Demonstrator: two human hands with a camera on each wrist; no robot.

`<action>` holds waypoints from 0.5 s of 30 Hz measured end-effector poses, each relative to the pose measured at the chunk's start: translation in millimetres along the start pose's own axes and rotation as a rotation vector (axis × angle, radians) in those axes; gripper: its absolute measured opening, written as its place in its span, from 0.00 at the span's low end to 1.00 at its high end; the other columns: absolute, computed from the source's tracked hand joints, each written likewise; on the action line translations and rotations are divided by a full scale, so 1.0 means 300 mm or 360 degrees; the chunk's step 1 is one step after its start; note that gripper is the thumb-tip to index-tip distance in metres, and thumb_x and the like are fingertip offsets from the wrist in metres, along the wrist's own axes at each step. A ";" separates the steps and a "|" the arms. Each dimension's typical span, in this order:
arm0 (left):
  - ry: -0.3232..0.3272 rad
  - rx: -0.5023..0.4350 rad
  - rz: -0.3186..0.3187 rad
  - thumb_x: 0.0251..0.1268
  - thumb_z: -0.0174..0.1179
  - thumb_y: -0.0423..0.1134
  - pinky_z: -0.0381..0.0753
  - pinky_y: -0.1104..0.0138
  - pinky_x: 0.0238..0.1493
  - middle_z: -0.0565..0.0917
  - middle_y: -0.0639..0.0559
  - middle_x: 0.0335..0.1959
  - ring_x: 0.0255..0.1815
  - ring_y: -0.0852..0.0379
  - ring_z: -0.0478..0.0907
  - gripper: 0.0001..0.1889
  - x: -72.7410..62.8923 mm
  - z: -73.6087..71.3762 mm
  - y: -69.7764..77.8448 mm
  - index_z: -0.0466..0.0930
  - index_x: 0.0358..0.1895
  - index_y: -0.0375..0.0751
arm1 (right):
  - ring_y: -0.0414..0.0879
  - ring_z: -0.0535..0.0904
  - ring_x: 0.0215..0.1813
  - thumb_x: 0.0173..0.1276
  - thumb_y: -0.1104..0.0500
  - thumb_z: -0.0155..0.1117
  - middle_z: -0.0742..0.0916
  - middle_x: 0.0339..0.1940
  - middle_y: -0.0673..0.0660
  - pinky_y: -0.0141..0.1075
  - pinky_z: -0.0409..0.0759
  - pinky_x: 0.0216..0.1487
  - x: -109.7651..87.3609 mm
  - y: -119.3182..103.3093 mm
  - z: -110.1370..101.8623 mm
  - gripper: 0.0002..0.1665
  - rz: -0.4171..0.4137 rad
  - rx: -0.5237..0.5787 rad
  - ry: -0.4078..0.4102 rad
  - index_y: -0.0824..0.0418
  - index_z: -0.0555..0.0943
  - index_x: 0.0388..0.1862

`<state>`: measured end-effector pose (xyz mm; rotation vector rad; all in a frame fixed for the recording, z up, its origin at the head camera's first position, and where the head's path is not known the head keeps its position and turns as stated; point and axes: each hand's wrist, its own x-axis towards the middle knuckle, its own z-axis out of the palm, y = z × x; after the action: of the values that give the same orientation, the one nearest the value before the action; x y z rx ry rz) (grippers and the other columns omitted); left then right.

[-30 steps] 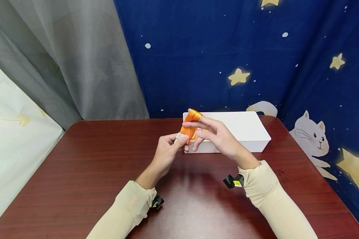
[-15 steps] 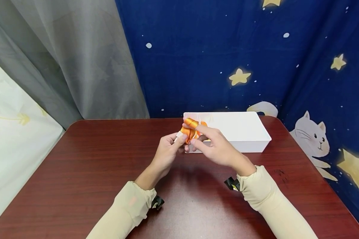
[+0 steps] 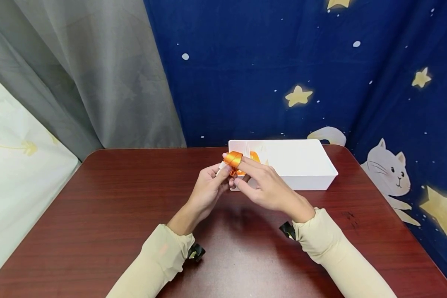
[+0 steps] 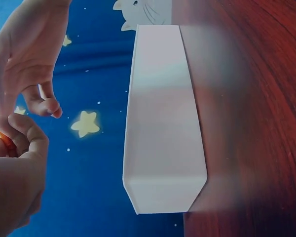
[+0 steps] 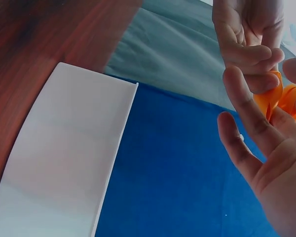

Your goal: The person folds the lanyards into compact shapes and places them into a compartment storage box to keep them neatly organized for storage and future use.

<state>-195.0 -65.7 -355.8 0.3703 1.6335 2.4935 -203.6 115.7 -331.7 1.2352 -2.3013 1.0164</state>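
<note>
In the head view an orange satin ribbon [image 3: 233,159] is held between the two hands, above the near left corner of a white box [image 3: 298,159]. My left hand [image 3: 205,189] pinches the ribbon and a small white piece at its end between thumb and fingers. A band of ribbon loops over the index finger of my right hand [image 3: 270,186], whose fingers reach leftward, fairly straight. The right wrist view has orange ribbon [image 5: 269,101] between both hands, with two right fingers extended. Only a bit of ribbon [image 4: 5,140] shows beside the left fingers in the left wrist view.
The box rests at the far edge of a dark red-brown wooden table [image 3: 115,207]. An orange patch [image 3: 255,157] shows against its top; whether ribbon or reflection, I cannot tell. Behind hang a blue star-patterned curtain [image 3: 238,74] and a grey curtain [image 3: 126,82].
The right hand has come down and leftward, closer to the left hand. The upright ribbon loop is now lower and lies nearer the left thumb. The left hand has kept its pinch.
</note>
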 end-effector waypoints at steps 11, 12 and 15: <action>-0.0032 -0.0060 -0.0049 0.78 0.49 0.32 0.76 0.71 0.35 0.77 0.52 0.25 0.27 0.61 0.74 0.08 0.002 -0.004 0.009 0.78 0.43 0.36 | 0.40 0.76 0.32 0.69 0.59 0.62 0.81 0.64 0.53 0.31 0.71 0.25 -0.003 0.007 0.003 0.28 -0.0073 -0.0188 0.0004 0.57 0.76 0.68; -0.0049 -0.0067 -0.0057 0.79 0.49 0.32 0.76 0.71 0.36 0.77 0.52 0.25 0.28 0.61 0.73 0.08 0.002 -0.006 0.009 0.78 0.44 0.35 | 0.39 0.74 0.29 0.69 0.59 0.62 0.81 0.63 0.54 0.30 0.70 0.24 -0.004 0.008 0.003 0.27 -0.0074 -0.0199 0.0000 0.57 0.76 0.68; -0.0117 -0.0094 -0.0071 0.79 0.47 0.32 0.76 0.71 0.37 0.77 0.52 0.27 0.28 0.60 0.73 0.08 0.003 -0.011 0.012 0.76 0.47 0.34 | 0.38 0.71 0.24 0.68 0.59 0.63 0.82 0.62 0.54 0.29 0.68 0.21 -0.008 0.011 0.003 0.26 -0.0077 -0.0232 -0.0008 0.59 0.78 0.65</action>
<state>-196.7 -69.9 -353.8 0.4082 1.5208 2.4586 -204.9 117.6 -335.1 1.2294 -2.2921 0.8143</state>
